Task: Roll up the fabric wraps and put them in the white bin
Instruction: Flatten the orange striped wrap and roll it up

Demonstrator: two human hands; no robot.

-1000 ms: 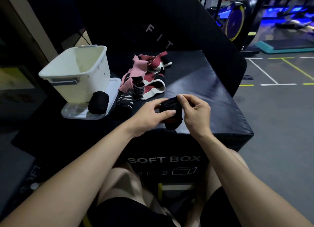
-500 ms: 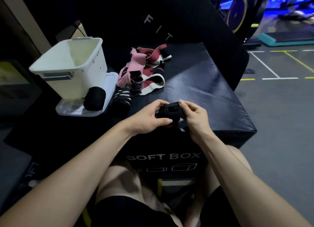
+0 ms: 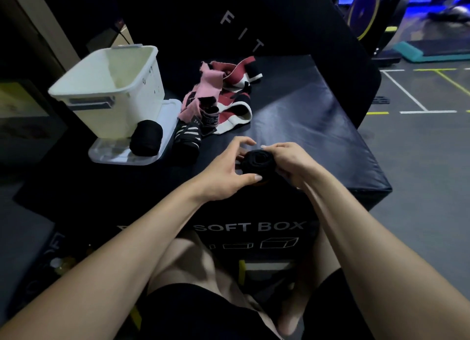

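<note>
A rolled black fabric wrap sits between both hands near the front edge of the black soft box, its spiral end facing up. My left hand curls round its left side, thumb under it. My right hand grips its right side with curled fingers. The white bin stands at the back left on its clear lid. A finished black roll lies on that lid, and a black-and-white striped roll lies beside it. A heap of pink, red and white unrolled wraps lies behind.
A tall black pad marked FIT stands behind the box. The grey gym floor with painted lines drops away on the right. My bare knees are under the box's front edge.
The black roll has been lowered from in front of me to the box top and turned so its spiral end faces up. Both hands stayed on it.
</note>
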